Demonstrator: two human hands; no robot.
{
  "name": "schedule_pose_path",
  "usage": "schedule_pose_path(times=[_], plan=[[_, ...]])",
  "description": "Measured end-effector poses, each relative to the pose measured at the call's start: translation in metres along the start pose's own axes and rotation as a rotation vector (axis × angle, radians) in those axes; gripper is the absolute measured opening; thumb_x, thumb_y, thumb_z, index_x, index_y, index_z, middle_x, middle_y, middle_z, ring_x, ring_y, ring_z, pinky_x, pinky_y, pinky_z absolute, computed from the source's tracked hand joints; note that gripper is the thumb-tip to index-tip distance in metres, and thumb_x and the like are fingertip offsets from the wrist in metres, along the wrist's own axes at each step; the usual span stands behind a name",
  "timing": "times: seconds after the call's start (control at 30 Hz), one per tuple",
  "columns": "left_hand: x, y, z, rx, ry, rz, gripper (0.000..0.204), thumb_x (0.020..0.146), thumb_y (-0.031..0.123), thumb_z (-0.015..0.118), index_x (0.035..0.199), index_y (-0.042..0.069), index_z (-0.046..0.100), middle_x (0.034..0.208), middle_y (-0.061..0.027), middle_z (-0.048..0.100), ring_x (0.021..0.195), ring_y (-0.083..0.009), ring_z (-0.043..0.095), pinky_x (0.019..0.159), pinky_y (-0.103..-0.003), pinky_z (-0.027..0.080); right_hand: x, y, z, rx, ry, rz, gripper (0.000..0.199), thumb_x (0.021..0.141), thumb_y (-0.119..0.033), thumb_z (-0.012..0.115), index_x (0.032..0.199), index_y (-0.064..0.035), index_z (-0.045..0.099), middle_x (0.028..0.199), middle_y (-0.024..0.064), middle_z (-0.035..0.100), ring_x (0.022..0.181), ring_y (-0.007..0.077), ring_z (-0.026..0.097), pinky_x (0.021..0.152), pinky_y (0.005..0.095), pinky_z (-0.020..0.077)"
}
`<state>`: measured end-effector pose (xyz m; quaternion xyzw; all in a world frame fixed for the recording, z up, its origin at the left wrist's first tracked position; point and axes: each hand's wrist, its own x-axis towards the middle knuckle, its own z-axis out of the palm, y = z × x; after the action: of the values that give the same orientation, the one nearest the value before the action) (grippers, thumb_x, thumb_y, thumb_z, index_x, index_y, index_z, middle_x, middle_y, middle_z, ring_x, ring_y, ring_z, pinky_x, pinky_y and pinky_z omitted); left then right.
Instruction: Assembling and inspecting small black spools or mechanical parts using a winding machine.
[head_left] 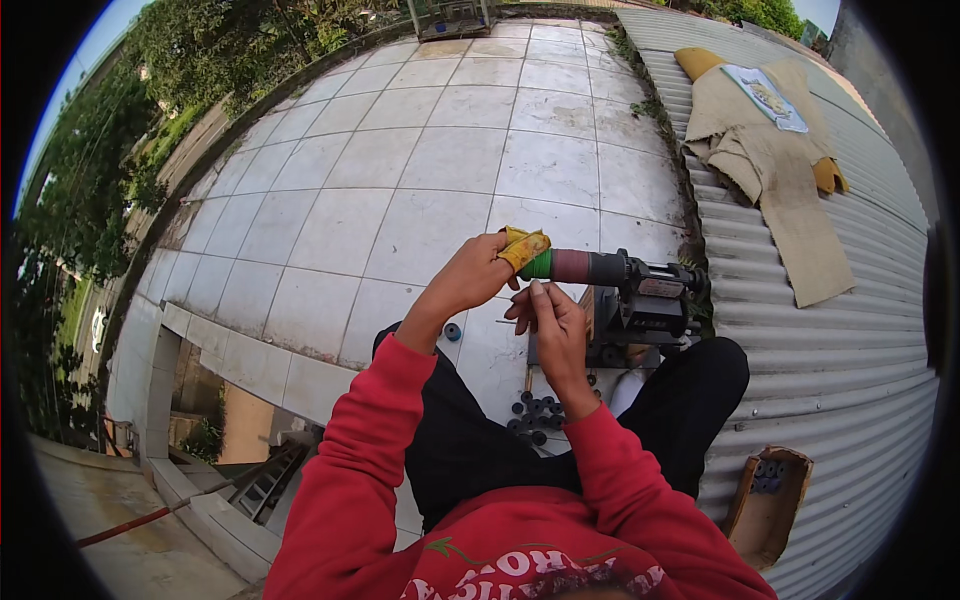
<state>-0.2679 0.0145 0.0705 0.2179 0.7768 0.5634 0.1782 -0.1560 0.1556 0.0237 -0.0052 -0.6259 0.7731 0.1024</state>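
Note:
I sit on a tiled rooftop (430, 160) in a red sweatshirt and black trousers. My left hand (478, 272) grips a folded yellow cloth (524, 247) pressed onto the end of a green and dark red spool (572, 266). The spool is mounted on the shaft of a small black machine (650, 295) in front of me. My right hand (545, 315) is just below the spool, its fingers pinched together, seemingly on a thin thread that I cannot make out. Several small dark bobbins (535, 412) lie between my knees.
A corrugated metal roof (850, 330) runs along the right, with beige and yellow cloths (765, 140) spread on it. A wooden box (768, 500) holding dark bobbins rests at lower right. One bobbin (453, 331) lies near my left knee. The rooftop's edge drops at left.

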Motion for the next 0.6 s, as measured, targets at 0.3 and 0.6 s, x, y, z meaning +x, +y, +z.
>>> schedule_pose_path(times=[0.3,0.6], plan=[[0.003,-0.01,0.003,0.096,0.081,-0.016,0.036,0.109,0.026,0.056,0.106,-0.006,0.072,0.075,-0.0117,0.07,0.067,-0.0188,0.064,0.066,-0.036,0.052,-0.002,-0.009,0.021,0.259,0.042,0.108,0.035,0.118,-0.028,0.048,0.104,-0.0045,0.071,0.073,0.0004,0.062,0.057,0.0036,0.043,0.053,0.0225,0.0337],[0.005,-0.012,0.003,0.021,0.052,-0.035,0.042,0.111,0.034,0.058,0.097,-0.003,0.072,0.072,-0.0079,0.067,0.058,-0.0127,0.057,0.055,-0.032,0.046,0.006,0.003,0.024,0.172,0.201,0.088,0.033,0.109,-0.017,0.056,0.083,-0.0013,0.067,0.063,-0.0025,0.053,0.054,0.0049,0.043,0.052,0.0256,0.0313]])
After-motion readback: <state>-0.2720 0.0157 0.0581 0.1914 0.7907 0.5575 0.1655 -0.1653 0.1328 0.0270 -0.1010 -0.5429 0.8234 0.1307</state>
